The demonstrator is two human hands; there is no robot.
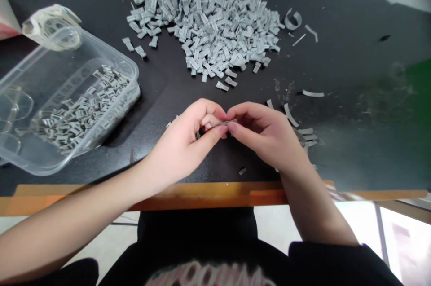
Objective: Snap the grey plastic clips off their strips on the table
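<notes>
A small grey piece (228,122) sits pinched between the fingertips of the left hand (188,140) and the right hand (266,135), each grip clenched on one end, just above the black tabletop (353,111). This looks like the trimming or snapping step, so the next move calls for steady, opposed pressure. The grey pile (210,21) lies beyond, the clear tub (111,50) to the left and loose strips (305,133) by the right hand.
</notes>
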